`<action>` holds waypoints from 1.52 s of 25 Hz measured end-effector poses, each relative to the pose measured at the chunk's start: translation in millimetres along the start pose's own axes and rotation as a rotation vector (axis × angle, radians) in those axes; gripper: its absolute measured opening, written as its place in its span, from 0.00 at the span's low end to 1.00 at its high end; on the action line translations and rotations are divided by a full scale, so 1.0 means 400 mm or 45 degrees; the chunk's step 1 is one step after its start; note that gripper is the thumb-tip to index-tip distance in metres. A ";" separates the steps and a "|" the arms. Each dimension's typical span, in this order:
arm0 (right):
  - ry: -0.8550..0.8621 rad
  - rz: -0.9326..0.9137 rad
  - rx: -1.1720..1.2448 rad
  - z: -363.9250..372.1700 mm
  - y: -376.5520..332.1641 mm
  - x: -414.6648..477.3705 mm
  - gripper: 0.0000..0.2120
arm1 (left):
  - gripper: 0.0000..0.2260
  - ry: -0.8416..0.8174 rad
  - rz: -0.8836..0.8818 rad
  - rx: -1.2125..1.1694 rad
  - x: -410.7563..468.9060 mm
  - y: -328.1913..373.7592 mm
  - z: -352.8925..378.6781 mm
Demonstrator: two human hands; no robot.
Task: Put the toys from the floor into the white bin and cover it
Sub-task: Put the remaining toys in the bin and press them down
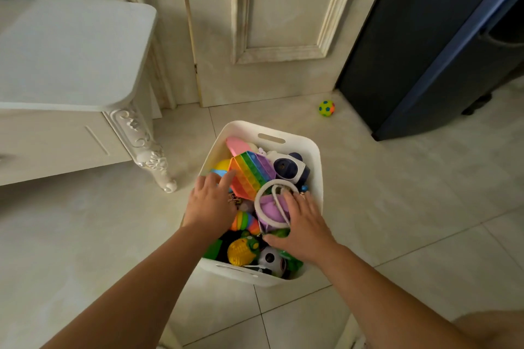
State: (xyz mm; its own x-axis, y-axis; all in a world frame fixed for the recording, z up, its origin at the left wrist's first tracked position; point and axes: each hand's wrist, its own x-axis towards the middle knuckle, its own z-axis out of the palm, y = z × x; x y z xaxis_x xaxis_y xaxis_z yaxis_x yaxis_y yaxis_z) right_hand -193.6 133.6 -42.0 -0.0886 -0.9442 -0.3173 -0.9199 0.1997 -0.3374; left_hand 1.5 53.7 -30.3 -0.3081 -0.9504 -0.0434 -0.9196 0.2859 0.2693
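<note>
**Nearly full, and one ball left out**

Already the white bin [313, 178] at the centre of the frame is heaped to its rim, and that is your main risk. Your left hand [211, 202] lies flat and open on the pile, fingers spread beside the rainbow pop toy [251, 173], gripping nothing. Your right hand [304, 225] is also spread, palm down on the purple pouch [272, 207] with its white cord loop; whether any finger hooks the cord, you cannot tell.

Press unevenly and the pop toy, standing tilted near the top, may slide over the left wall. If the heap stays proud of the rim, a cover will likely sit crooked. No cover shows anywhere in view.

Mind the small spotted ball [326, 108] too: it sits on the floor [397, 207] in the upper right, well apart from the bin, near the dark cabinet [425, 51]. Cover the bin now and the ball gets left behind.
</note>
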 end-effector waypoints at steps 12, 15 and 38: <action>-0.027 0.497 0.460 -0.047 0.007 -0.039 0.32 | 0.22 -0.372 -0.432 0.180 -0.047 -0.057 -0.035; 0.018 0.496 0.535 -0.040 0.000 -0.025 0.32 | 0.24 -0.318 -0.403 0.162 -0.003 -0.064 -0.036; 0.370 0.548 0.598 -0.289 0.526 0.980 0.25 | 0.19 -0.080 0.528 0.004 0.902 0.354 0.146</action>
State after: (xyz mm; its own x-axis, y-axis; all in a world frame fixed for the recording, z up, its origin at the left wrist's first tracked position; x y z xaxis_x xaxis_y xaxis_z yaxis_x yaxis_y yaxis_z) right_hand -466.1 -224.8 -135.2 -0.5669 -0.7745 -0.2808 -0.5237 0.6019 -0.6028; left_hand -253.9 -241.4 -64.1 -0.6664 -0.7455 0.0097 -0.7154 0.6431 0.2731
